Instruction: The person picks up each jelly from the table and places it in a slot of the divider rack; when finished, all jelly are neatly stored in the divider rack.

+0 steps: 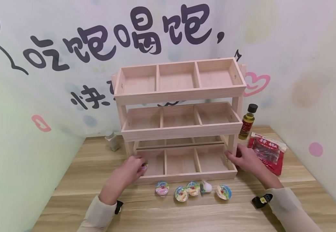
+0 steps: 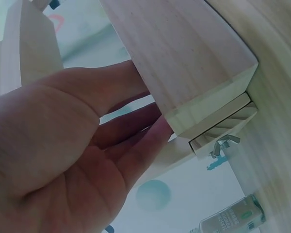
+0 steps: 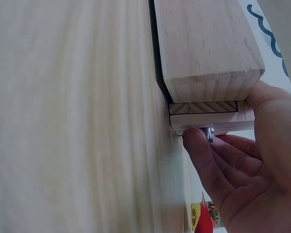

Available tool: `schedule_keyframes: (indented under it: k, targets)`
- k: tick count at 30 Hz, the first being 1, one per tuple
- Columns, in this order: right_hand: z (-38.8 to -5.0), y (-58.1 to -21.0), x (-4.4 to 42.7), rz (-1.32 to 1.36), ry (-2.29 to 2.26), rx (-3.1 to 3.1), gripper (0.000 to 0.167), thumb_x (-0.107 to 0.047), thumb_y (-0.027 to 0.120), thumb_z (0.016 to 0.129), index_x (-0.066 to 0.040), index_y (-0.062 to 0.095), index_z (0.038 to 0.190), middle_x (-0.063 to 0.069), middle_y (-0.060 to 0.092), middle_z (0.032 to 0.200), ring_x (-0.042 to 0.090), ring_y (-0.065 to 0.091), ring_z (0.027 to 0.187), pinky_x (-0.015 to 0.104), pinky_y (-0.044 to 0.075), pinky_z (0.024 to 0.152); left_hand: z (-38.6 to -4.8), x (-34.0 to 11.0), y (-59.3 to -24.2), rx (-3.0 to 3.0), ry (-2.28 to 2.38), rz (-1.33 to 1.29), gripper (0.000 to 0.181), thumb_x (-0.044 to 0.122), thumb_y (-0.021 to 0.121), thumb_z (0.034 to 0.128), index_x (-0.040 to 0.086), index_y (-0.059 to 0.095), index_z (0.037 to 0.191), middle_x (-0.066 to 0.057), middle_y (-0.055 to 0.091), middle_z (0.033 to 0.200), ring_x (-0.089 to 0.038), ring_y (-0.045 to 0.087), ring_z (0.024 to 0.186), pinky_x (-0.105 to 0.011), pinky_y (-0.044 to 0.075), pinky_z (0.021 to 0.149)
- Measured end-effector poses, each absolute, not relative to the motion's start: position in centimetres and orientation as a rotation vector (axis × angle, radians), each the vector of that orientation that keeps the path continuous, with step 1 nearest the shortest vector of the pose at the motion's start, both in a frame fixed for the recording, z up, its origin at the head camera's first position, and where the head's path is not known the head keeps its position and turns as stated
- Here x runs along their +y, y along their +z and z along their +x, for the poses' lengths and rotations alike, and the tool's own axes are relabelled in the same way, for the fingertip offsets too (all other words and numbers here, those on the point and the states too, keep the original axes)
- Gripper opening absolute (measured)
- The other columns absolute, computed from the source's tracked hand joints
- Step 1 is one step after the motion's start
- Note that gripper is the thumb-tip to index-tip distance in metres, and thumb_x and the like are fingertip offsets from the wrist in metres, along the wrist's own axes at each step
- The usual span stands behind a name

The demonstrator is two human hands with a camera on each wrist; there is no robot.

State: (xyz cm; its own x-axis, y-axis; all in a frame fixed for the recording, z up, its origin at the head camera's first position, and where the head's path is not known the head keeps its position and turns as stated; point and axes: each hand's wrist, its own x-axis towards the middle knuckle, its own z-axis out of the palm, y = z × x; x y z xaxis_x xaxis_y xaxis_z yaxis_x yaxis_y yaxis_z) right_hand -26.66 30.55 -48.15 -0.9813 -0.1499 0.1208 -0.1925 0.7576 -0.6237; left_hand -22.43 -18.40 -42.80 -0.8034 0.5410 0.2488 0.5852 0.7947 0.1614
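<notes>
A three-tier wooden rack [image 1: 179, 96] stands at the back of the table, each tier split into three compartments. My left hand [image 1: 134, 168] reaches into the lower left compartment and pinches a jelly cup [image 1: 144, 166], mostly covered by the fingers. In the left wrist view, the tray wall [image 2: 194, 53] hides that hand's fingertips. On the opposite side, my right hand [image 1: 246, 159] grips the end of the bottom tier. The right wrist view shows its fingers curled around the wood, beside a metal wing nut [image 3: 209, 134].
Several jelly cups [image 1: 162, 188] lie along the rack's front, one of them a tipped cup [image 1: 205, 187]. An oil bottle [image 1: 246, 124] and a red chili packet [image 1: 268, 153] are at right. A small seasoning bottle [image 1: 112, 141] stands at left, near the wall.
</notes>
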Motion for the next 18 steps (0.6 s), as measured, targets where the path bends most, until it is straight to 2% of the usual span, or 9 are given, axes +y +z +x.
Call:
schedule_keyframes:
  k: [6, 10, 13, 18]
  targets:
    - [-26.6, -48.2, 30.6, 0.284, 1.043, -2.886, 0.071, -0.048, 0.070, 0.105, 0.002, 0.052, 0.152, 0.027, 0.075, 0.122, 0.026, 0.071, 0.091, 0.042, 0.067, 0.075, -22.3, -18.4, -42.7, -2.787, -0.326, -0.890, 0.020, -0.006, 0.081, 0.0883, 0.006, 0.066, 0.083, -0.001, 0.055, 0.079, -0.013, 0.050, 0.071, -0.025, 0.045, 0.061]
    - [-26.6, -48.2, 30.6, 0.280, 1.045, -2.881, 0.070, -0.048, 0.070, 0.105, 0.001, 0.052, 0.152, 0.027, 0.075, 0.122, 0.026, 0.071, 0.091, 0.042, 0.066, 0.074, -22.4, -18.7, -42.6, -2.746, -0.319, -0.958, 0.017, -0.005, 0.081, 0.0894, 0.006, 0.068, 0.085, -0.001, 0.057, 0.080, -0.013, 0.051, 0.073, -0.024, 0.046, 0.062]
    - [-26.6, -48.2, 30.6, 0.277, 1.051, -2.882, 0.070, -0.048, 0.070, 0.105, 0.001, 0.052, 0.152, 0.027, 0.075, 0.123, 0.026, 0.070, 0.091, 0.041, 0.066, 0.074, -22.2, -19.0, -42.6, -2.699, -0.334, -1.003, 0.012, -0.003, 0.081, 0.0905, 0.004, 0.072, 0.095, -0.005, 0.066, 0.086, -0.015, 0.059, 0.077, -0.027, 0.054, 0.065]
    - [-26.6, -48.2, 30.6, 0.271, 1.062, -2.886, 0.071, -0.048, 0.071, 0.105, 0.001, 0.051, 0.153, 0.028, 0.074, 0.125, 0.026, 0.070, 0.091, 0.042, 0.067, 0.075, -21.3, -19.1, -43.0, -2.627, -0.433, -1.097, 0.025, 0.001, 0.081, 0.0917, 0.000, 0.076, 0.117, -0.013, 0.077, 0.109, -0.024, 0.075, 0.095, -0.035, 0.066, 0.082]
